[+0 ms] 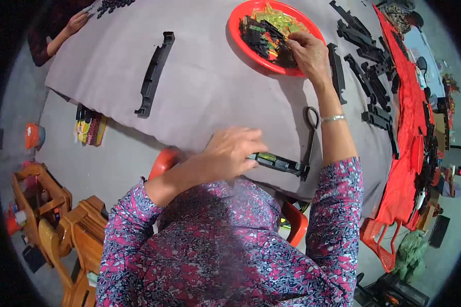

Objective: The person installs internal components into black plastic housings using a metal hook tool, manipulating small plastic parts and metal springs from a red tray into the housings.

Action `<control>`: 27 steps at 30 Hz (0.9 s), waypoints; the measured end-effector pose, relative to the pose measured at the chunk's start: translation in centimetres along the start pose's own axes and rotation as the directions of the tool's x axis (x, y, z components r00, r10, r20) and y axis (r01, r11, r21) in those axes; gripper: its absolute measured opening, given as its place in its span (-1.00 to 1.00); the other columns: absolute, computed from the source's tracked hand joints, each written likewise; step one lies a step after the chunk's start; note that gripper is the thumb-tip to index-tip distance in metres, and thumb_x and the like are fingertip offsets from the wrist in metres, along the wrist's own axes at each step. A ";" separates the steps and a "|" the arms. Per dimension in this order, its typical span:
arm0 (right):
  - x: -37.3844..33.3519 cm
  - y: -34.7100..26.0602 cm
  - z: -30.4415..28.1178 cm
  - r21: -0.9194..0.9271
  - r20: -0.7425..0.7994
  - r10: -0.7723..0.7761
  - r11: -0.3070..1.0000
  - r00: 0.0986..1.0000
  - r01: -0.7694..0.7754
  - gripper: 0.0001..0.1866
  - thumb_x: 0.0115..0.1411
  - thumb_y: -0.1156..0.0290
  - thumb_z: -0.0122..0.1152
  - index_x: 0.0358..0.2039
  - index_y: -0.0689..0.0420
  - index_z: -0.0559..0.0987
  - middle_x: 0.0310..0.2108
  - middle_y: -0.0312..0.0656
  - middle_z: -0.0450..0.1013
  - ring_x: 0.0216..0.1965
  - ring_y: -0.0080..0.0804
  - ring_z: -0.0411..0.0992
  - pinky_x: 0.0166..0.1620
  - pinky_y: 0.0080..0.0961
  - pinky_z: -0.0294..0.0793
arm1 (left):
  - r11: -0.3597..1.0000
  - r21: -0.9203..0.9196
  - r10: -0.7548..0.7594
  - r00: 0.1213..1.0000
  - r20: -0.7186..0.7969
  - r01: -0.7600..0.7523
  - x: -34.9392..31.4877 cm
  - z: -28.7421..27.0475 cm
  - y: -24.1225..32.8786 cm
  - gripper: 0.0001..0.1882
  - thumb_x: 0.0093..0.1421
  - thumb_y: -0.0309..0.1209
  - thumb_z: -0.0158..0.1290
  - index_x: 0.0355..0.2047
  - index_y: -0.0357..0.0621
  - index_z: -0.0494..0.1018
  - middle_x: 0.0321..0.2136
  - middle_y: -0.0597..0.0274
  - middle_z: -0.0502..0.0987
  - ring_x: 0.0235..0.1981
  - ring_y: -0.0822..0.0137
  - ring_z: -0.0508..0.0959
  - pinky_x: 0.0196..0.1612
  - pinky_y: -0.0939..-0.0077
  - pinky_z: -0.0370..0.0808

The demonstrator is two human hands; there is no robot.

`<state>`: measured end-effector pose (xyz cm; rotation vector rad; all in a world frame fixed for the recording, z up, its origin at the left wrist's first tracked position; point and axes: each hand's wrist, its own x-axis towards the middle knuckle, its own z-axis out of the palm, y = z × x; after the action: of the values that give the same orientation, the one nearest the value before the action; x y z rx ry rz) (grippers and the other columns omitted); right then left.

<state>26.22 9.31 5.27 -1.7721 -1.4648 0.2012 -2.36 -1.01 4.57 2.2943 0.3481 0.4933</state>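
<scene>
My left hand point(234, 151) is closed round the left end of a long black plastic housing point(279, 162) at the near table edge. A yellow-green piece shows inside the housing beside my fingers, and the hand is slightly blurred. My right hand point(310, 55) reaches over the right side of a round red tray point(234, 31), fingertips pinched together among small parts. What they pinch is too small to make out. Inside the tray lie yellow-green translucent pieces point(277, 19) and small black parts point(258, 43). A black tool with a ring-shaped end point(311, 125) lies by the housing's right end.
Another black housing point(154, 74) lies on the left of the grey tablecloth point(205, 77). Several more black housings point(369, 77) are heaped at the right, beside a red cloth point(407, 128). Another person's hand point(78, 21) is at far left near small black parts point(112, 5). Wooden chairs point(82, 230) stand lower left.
</scene>
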 end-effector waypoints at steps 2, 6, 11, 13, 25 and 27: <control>1.5 -0.3 0.8 -0.145 0.035 -0.084 0.985 0.996 0.089 -0.71 0.02 0.22 0.31 -0.28 0.10 0.70 -0.36 -0.04 0.61 -0.28 -0.02 0.57 -0.13 -0.20 0.54 | 1.000 0.019 -0.017 1.000 -0.005 0.017 -0.1 0.1 0.0 -0.71 -0.09 -0.42 0.24 -0.28 -0.09 0.56 -0.35 0.23 0.43 -0.22 0.15 0.50 -0.20 0.21 0.45; 3.5 1.2 2.5 -0.333 0.040 -0.283 0.901 0.958 0.280 -0.71 0.00 0.22 0.35 -0.29 0.09 0.70 -0.40 -0.03 0.60 -0.30 -0.02 0.57 -0.16 -0.19 0.55 | 1.000 0.001 0.008 1.000 -0.004 -0.008 0.0 0.5 -0.5 -0.63 -0.11 -0.37 0.29 -0.24 -0.13 0.53 -0.39 0.15 0.40 -0.25 0.09 0.49 -0.21 0.17 0.41; 3.7 0.6 2.5 -0.353 0.172 -0.158 0.912 0.972 0.210 -0.73 0.02 0.18 0.35 -0.39 0.13 0.68 -0.45 -0.08 0.57 -0.37 -0.12 0.55 -0.25 -0.26 0.51 | 1.000 0.023 0.005 1.000 -0.004 -0.005 -0.2 0.6 -0.2 -0.61 -0.12 -0.37 0.30 -0.22 -0.08 0.53 -0.37 0.18 0.40 -0.24 0.13 0.50 -0.21 0.19 0.42; 3.7 0.4 2.0 -0.359 0.198 -0.123 0.914 0.973 0.188 -0.75 -0.01 0.22 0.37 -0.41 0.14 0.67 -0.49 -0.09 0.56 -0.41 -0.18 0.54 -0.28 -0.29 0.50 | 1.000 0.025 0.009 1.000 -0.011 -0.009 -0.2 0.6 -0.2 -0.62 -0.12 -0.37 0.30 -0.23 -0.07 0.53 -0.37 0.18 0.40 -0.24 0.13 0.50 -0.21 0.18 0.42; 0.9 -1.0 0.6 -0.136 0.131 0.122 0.985 0.984 -0.105 -0.79 -0.05 0.26 0.32 -0.39 0.04 0.72 -0.41 -0.07 0.61 -0.34 -0.21 0.59 -0.20 -0.33 0.54 | 1.000 -0.001 -0.009 1.000 -0.007 0.009 -0.1 0.3 -0.2 -0.64 -0.11 -0.37 0.28 -0.24 -0.11 0.53 -0.39 0.15 0.38 -0.26 0.08 0.48 -0.23 0.16 0.41; 0.1 -1.4 -0.4 -0.103 0.118 0.105 0.990 0.987 -0.093 -0.78 0.02 0.28 0.31 -0.36 0.13 0.70 -0.40 -0.13 0.62 -0.37 -0.40 0.57 -0.24 -0.47 0.52 | 1.000 0.004 -0.013 1.000 0.012 0.013 0.0 0.0 -0.2 -0.61 -0.11 -0.37 0.28 -0.22 -0.14 0.53 -0.37 0.13 0.39 -0.26 0.06 0.48 -0.22 0.16 0.41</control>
<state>25.46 9.22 6.49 -1.9425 -1.4964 0.3000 -2.41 -0.85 4.42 2.2967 0.3583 0.4731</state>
